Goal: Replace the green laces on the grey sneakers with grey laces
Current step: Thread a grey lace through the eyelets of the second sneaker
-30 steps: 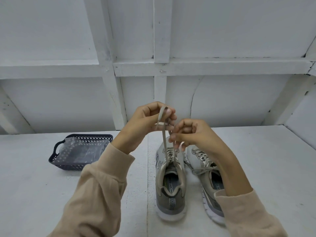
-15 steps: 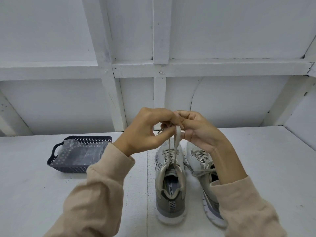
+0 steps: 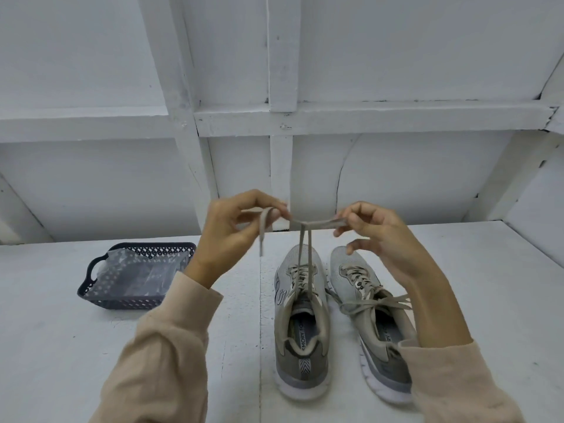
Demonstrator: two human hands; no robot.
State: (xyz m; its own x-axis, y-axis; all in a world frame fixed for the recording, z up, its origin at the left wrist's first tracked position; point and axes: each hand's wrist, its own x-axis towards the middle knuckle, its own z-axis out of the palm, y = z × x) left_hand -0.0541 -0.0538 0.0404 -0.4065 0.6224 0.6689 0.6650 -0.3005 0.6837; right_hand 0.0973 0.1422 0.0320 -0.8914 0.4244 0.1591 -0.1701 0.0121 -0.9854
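Two grey sneakers stand side by side on the white table, heels toward me. The left sneaker [image 3: 300, 325] carries a grey lace [image 3: 305, 248] whose two strands rise from its top eyelets and cross above the toe. My left hand [image 3: 232, 236] pinches one end of that lace, and the tip hangs down from my fingers. My right hand [image 3: 375, 233] pinches the other end, pulled out sideways. The right sneaker [image 3: 375, 325] has a grey lace tied in a bow, partly behind my right forearm. No green lace is visible.
A dark perforated basket [image 3: 103, 279] holding crumpled clear plastic sits on the table [image 3: 61, 346] to the left of my left arm. A white panelled wall with beams rises right behind the table.
My hands were together above the left sneaker. They have moved apart, each pulling a lace end sideways, so the crossed strands stretch between them.
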